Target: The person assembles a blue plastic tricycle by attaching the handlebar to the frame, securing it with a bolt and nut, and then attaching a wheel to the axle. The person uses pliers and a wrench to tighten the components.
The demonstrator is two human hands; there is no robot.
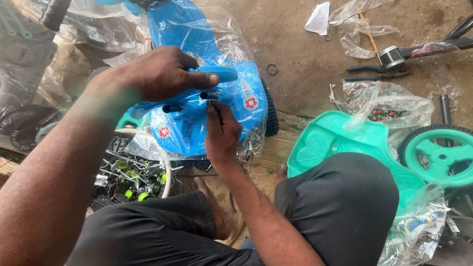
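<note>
View: head camera, looking down at the lap and floor.
Left hand (157, 74): closed over the top of the blue plastic ride-on toy body in clear wrap (207, 93), thumb pressed along a blue bar; it steadies the body.
Right hand (221, 133): fingertips pinched on a small dark fastener (211, 95) at the blue bar's underside; whether a tool is in the fingers, cannot tell.
Toy body position: centre left, far of the knees, propped on the floor, black wheel at its right edge.
Risk 1: the fastener looks easy to drop; a slip of the pinch would send it into the clutter below.
Risk 2: loose wrap lies near the fastener and could catch under it.
Risk 3: the body may twist if the left hand eases.
Container 1: clear plastic bag (389, 106), right, holding small red and green parts.
Container 2: heap of small black and green parts (128, 180), near left; its holder is not discernible.
Nearby: turquoise plastic toy body (335, 143), turquoise wheel with black tyre (441, 155), black-handled pliers (374, 73) far right.
</note>
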